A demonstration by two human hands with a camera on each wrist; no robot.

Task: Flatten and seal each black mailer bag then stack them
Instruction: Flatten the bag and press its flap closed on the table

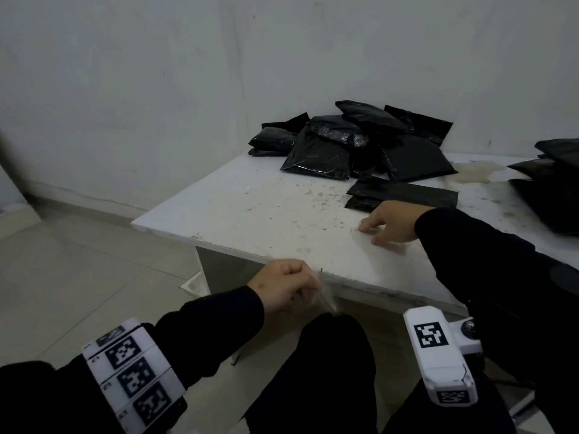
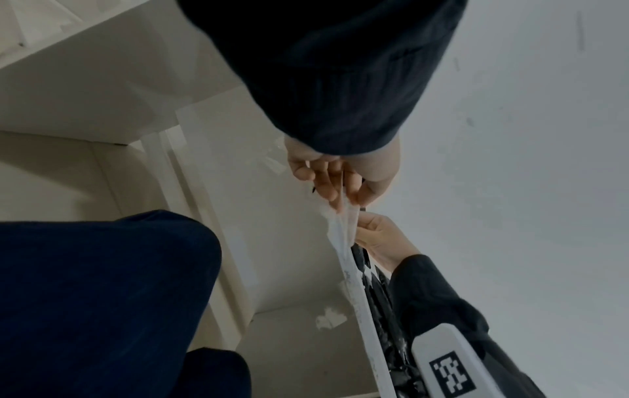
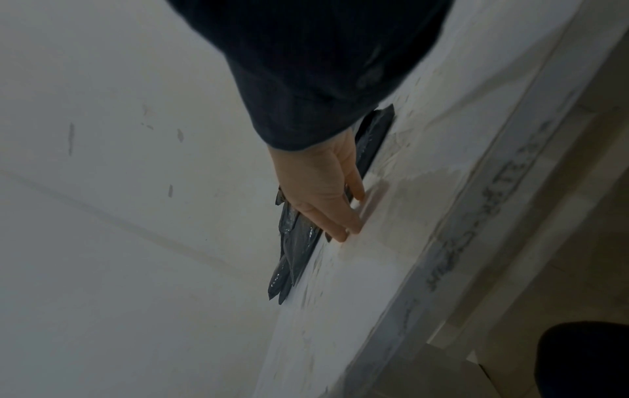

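Head view: my left hand (image 1: 286, 285) hangs just off the table's near edge (image 1: 360, 285), fingers pinching a thin clear strip (image 1: 326, 300), likely seal backing, held clear of the work surface. My right hand (image 1: 390, 222), fingers relaxed, rests fingertips on the tabletop beside a flat black mailer (image 1: 404, 194). Loose mailers (image 1: 351, 142) pile at the far edge; a stack (image 1: 551, 186) sits at the right edge.
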